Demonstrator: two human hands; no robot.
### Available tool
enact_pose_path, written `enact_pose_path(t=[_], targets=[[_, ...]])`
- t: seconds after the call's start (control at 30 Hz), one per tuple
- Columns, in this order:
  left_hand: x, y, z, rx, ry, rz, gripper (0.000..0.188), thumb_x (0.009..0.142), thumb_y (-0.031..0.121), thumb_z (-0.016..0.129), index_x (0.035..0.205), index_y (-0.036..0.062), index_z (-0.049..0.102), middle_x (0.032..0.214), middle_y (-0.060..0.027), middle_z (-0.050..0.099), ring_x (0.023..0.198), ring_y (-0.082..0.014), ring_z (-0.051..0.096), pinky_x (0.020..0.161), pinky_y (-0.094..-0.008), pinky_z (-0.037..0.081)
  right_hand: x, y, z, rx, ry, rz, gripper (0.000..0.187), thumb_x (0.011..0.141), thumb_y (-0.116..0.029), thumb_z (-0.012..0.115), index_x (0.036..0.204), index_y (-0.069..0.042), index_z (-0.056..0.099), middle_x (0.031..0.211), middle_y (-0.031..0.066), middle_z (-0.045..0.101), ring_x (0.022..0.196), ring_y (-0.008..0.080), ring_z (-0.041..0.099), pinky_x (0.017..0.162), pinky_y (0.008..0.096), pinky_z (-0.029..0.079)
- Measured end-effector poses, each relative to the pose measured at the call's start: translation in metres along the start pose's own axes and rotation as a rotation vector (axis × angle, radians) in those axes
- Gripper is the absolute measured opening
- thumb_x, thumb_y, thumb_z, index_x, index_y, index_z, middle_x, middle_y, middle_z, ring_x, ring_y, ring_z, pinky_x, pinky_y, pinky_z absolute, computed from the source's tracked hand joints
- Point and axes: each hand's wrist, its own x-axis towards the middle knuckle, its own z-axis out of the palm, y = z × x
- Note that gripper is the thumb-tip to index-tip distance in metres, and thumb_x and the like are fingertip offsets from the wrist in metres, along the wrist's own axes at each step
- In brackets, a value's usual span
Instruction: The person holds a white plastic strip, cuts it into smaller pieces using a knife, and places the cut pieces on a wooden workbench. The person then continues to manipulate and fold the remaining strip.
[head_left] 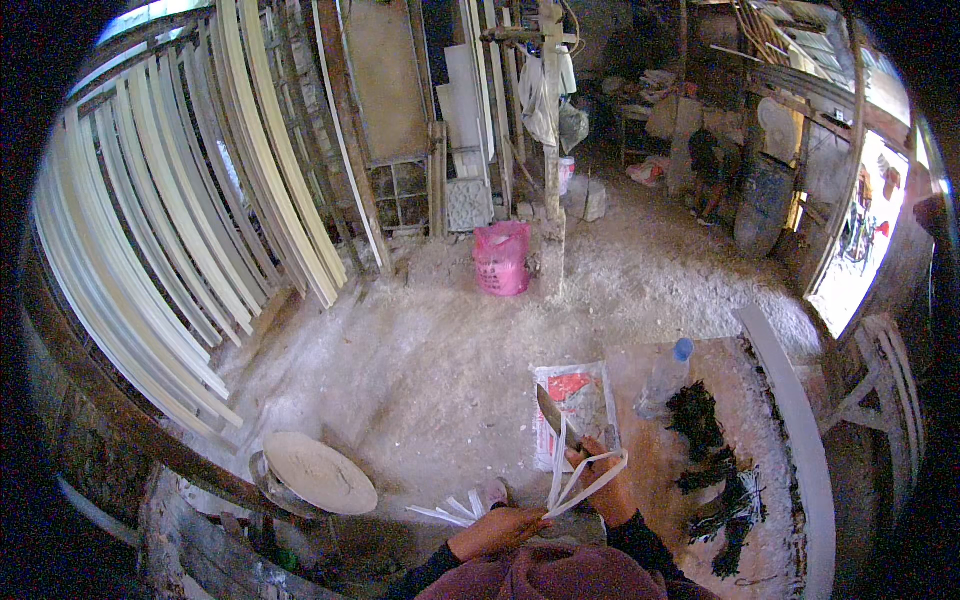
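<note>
- Cream-white long boards (170,190) lean in a row down the left side.
- A round, pale lid (328,472) sits tilted on the floor (400,370), near the lower left.
- Thin white strips (462,511) stick out in a fan on the left side of the left hand (505,530). Its grip is closed around them, low and in front of the body.
- A pink sack (501,260) stands on the floor, farther away, just beside a tall post (552,190).
- A knife (553,412) points up and a bit left. The right hand (603,472) has its grip wrapped around the handle.
- White strips also go up from the left hand, and one makes a loop by the right hand. It is hard to tell if the right fingers pinch it.
- A white and red bag (597,400) lies flat under the knife.
- A clear bottle (662,383) with a blue cap stands on the brown worktop (650,470).
- Black stringy bundles (697,415) lie near the bottle.
- Far back, another person (712,160) bends down beside a dark barrel (765,208).
</note>
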Motion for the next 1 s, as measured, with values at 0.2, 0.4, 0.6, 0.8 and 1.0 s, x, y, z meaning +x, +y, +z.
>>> enact_pose_path(t=[0.2, 0.4, 0.6, 0.8, 1.0], targets=[[-0.009, 0.001, 0.015, -0.419, -0.131, -0.038, 0.030, 0.090, 0.026, 0.039, 0.106, 0.0061, 0.054, 0.090, -0.0188, 0.060, 0.085, -0.0311, 0.059, 0.073, -0.0347, 0.046, 0.025, -0.011, -0.034, -0.127, 0.240, 0.097, 0.026, 0.084, -0.027, 0.051, 0.081, -0.001, 0.053, 0.065, 0.0153, 0.053, 0.059, 0.0305, 0.051, 0.055, 0.0384, 0.039], [-0.027, 0.019, -0.032, -0.138, 0.499, -0.346, 0.031, 0.090, 0.030, 0.040, 0.097, 0.0034, 0.054, 0.078, -0.0164, 0.060, 0.075, -0.0277, 0.060, 0.066, -0.0356, 0.044, 0.009, -0.035, -0.054, -0.197, 0.167, -0.092, 0.025, 0.082, -0.027, 0.054, 0.081, -0.002, 0.052, 0.064, 0.0134, 0.053, 0.057, 0.0262, 0.050, 0.053, 0.0371, 0.039], [-0.030, 0.039, -0.052, -0.136, 0.582, -0.283, 0.030, 0.091, 0.030, 0.040, 0.093, 0.0029, 0.052, 0.075, -0.0171, 0.058, 0.073, -0.0316, 0.059, 0.063, -0.0347, 0.045, -0.014, -0.040, -0.042, -0.296, -0.105, 0.006, 0.029, 0.078, -0.031, 0.059, 0.082, -0.003, 0.055, 0.063, 0.0143, 0.054, 0.055, 0.0287, 0.053, 0.051, 0.0368, 0.041], [-0.027, 0.035, -0.054, -0.120, 0.492, -0.353, 0.029, 0.090, 0.030, 0.040, 0.096, 0.0041, 0.052, 0.076, -0.0188, 0.058, 0.074, -0.0363, 0.058, 0.062, -0.0378, 0.045, -0.024, -0.033, -0.035, -0.387, -0.161, -0.105, 0.037, 0.076, -0.040, 0.061, 0.084, -0.005, 0.055, 0.061, 0.0136, 0.055, 0.054, 0.0295, 0.055, 0.050, 0.0383, 0.042], [-0.025, 0.021, -0.025, -0.160, 0.196, -0.259, 0.030, 0.090, 0.029, 0.040, 0.102, 0.0051, 0.052, 0.082, -0.0223, 0.058, 0.078, -0.0384, 0.057, 0.066, -0.0419, 0.045, -0.015, -0.035, -0.028, -0.263, 0.047, -0.067, 0.033, 0.079, -0.037, 0.059, 0.083, -0.004, 0.054, 0.060, 0.0140, 0.053, 0.053, 0.0304, 0.053, 0.049, 0.0394, 0.040]])
